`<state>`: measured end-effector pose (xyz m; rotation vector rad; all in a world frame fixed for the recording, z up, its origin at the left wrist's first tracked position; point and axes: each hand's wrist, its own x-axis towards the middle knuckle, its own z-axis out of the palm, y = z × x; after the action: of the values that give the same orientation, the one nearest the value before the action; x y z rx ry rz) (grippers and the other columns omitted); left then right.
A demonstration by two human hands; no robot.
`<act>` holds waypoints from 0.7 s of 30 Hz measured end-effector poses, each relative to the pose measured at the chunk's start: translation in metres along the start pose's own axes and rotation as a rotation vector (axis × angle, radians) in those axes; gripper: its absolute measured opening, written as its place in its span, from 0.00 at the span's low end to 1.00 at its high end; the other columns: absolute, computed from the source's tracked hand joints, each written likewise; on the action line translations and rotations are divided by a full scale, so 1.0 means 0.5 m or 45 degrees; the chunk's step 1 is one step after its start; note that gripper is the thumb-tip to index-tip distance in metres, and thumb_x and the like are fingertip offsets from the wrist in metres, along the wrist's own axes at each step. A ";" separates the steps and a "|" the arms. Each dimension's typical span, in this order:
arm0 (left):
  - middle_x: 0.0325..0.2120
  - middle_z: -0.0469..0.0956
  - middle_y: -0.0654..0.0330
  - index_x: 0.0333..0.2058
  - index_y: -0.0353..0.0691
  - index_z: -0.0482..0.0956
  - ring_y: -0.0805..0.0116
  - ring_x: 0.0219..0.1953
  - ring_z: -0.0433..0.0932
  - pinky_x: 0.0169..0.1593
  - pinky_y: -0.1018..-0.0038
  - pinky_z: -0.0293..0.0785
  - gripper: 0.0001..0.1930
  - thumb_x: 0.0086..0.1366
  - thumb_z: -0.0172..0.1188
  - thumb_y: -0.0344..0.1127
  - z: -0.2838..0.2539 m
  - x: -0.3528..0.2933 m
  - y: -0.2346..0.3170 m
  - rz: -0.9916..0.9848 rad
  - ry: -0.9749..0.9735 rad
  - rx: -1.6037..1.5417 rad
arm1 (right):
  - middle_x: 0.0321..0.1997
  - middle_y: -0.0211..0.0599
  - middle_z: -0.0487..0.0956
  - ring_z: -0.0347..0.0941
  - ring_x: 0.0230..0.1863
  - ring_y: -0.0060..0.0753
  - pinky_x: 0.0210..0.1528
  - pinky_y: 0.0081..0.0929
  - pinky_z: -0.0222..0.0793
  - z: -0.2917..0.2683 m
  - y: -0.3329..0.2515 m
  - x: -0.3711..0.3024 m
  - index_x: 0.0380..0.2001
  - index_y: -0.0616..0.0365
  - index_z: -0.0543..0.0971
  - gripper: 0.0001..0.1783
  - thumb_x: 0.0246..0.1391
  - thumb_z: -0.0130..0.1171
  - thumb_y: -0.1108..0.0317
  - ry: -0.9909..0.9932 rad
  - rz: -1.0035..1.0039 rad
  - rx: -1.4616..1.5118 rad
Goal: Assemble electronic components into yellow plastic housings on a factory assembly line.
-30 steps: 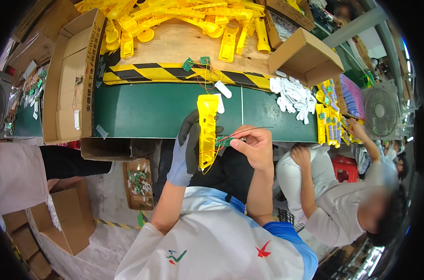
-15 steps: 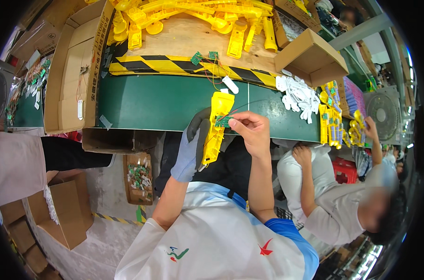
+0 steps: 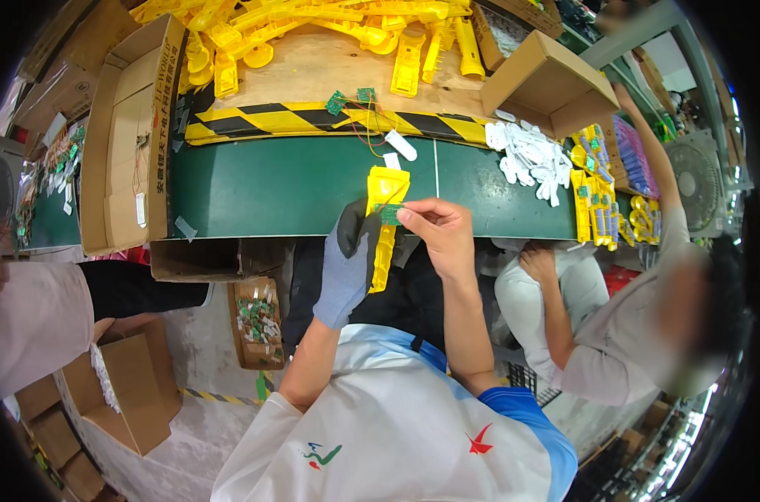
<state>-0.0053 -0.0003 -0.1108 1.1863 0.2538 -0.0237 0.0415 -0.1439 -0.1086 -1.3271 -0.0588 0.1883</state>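
Observation:
My left hand (image 3: 344, 259), in a grey glove with dark fingertips, is closed around a long yellow plastic housing (image 3: 381, 263). The housing stands nearly upright over the front edge of the bench, its wide end away from me. Bare and pinching, my right hand (image 3: 444, 237) holds a small green circuit board (image 3: 390, 214) by its right edge, against the open face of the housing. Just beyond the housing's wide end lie a white oval plastic piece (image 3: 401, 145) and two wired green boards (image 3: 336, 102). Part of the housing is hidden behind my gloved fingers.
Yellow housings (image 3: 346, 32) are heaped on a wooden board behind a striped yellow-black edge (image 3: 263, 122). An open carton (image 3: 129, 159) stands left on the green bench (image 3: 263, 188). White pieces (image 3: 530, 155) and filled yellow housings (image 3: 593, 201) lie right, near a seated co-worker (image 3: 614, 335).
The yellow housing has turned more upright in my left hand. My right hand keeps the board against it. The co-worker on the right has reached an arm farther across the bench.

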 end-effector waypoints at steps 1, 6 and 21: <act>0.38 0.78 0.63 0.54 0.36 0.73 0.79 0.36 0.76 0.38 0.81 0.73 0.16 0.73 0.50 0.38 -0.002 0.002 -0.011 0.047 0.029 0.024 | 0.32 0.33 0.83 0.76 0.33 0.15 0.38 0.14 0.71 0.005 0.003 -0.002 0.36 0.67 0.82 0.07 0.53 0.68 0.78 0.040 -0.005 0.003; 0.38 0.77 0.59 0.53 0.33 0.71 0.77 0.36 0.76 0.39 0.78 0.75 0.14 0.73 0.48 0.33 -0.002 -0.008 0.005 -0.009 0.072 0.069 | 0.32 0.29 0.81 0.74 0.35 0.14 0.41 0.15 0.70 0.005 0.025 -0.003 0.37 0.65 0.80 0.08 0.56 0.66 0.74 0.018 0.149 0.119; 0.29 0.78 0.56 0.51 0.37 0.66 0.71 0.24 0.80 0.27 0.77 0.78 0.16 0.73 0.52 0.41 -0.002 -0.007 -0.004 -0.138 -0.042 -0.205 | 0.27 0.18 0.69 0.61 0.29 0.08 0.31 0.13 0.56 -0.006 0.030 0.004 0.27 0.54 0.70 0.11 0.62 0.60 0.71 -0.253 0.284 0.084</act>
<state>-0.0092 -0.0004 -0.1125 1.0102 0.2856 -0.1154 0.0423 -0.1429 -0.1238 -1.2446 -0.0720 0.5076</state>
